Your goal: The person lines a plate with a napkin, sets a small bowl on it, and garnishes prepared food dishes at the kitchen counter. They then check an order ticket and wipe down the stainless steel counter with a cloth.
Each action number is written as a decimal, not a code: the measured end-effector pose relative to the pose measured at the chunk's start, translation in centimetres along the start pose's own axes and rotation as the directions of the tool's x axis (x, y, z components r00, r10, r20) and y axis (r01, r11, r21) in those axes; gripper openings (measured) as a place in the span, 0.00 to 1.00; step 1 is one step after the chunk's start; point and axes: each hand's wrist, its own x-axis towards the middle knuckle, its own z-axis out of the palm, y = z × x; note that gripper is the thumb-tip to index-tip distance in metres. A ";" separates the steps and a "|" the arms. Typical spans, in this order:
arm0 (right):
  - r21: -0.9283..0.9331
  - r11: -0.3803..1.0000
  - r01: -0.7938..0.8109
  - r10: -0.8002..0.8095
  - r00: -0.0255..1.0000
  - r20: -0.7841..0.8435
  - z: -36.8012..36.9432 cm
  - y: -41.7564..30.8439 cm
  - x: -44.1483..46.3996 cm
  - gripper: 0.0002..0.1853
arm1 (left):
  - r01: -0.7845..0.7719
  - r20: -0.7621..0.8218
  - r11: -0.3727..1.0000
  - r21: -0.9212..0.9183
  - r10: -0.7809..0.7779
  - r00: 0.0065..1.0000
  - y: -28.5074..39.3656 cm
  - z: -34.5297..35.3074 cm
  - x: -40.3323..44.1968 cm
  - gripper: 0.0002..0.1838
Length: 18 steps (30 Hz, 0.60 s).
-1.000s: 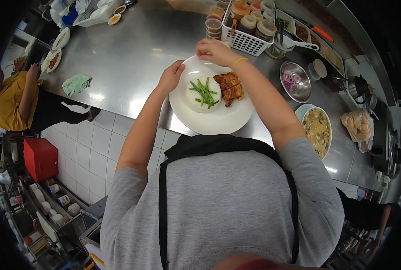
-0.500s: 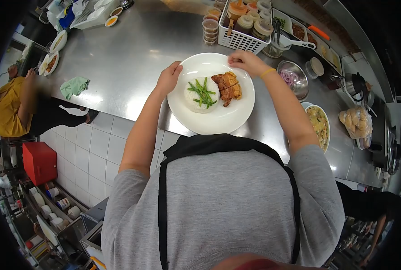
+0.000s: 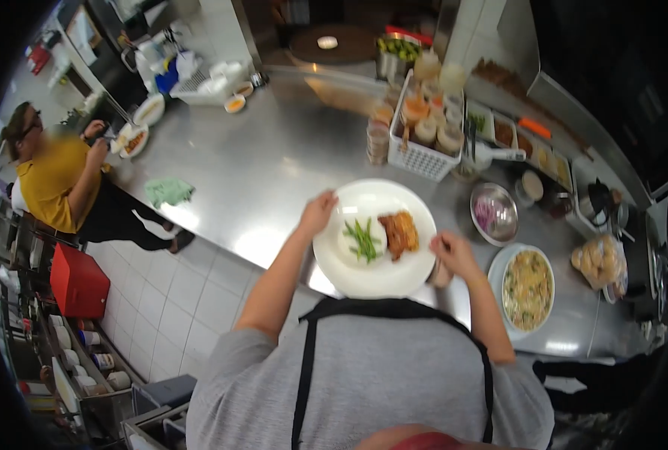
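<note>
Steel counter [image 3: 274, 165], green cloth [image 3: 169, 192], basket [image 3: 422, 161] atop

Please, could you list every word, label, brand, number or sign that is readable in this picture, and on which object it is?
No text can be read.
Containers at lower left: coloured labels, too small and blurred.
Sauce bottles: no lettering can be made out.
Plate: no lettering visible.

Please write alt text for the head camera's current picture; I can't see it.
A white plate of rice, green vegetable sticks and browned meat at a steel counter, with left hand and right hand at opposite edges. A person in yellow stands farther left.
</note>
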 end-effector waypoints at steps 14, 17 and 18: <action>0.352 0.936 -0.030 -0.060 0.969 0.241 6.1 -6.2 -2.5 0.07 | 0.066 -0.367 0.982 -0.176 -0.127 0.921 -4.3 -5.1 -2.1 0.08; 0.294 0.953 0.081 -0.162 0.951 0.263 6.2 -7.7 -1.7 0.08 | 0.091 -0.578 0.979 -0.181 -0.181 0.795 -5.2 -6.2 -1.8 0.08; 0.295 0.952 0.082 -0.163 0.951 0.261 6.3 -7.4 -1.7 0.08 | 0.090 -0.579 0.980 -0.180 -0.179 0.796 -5.7 -6.5 -1.4 0.08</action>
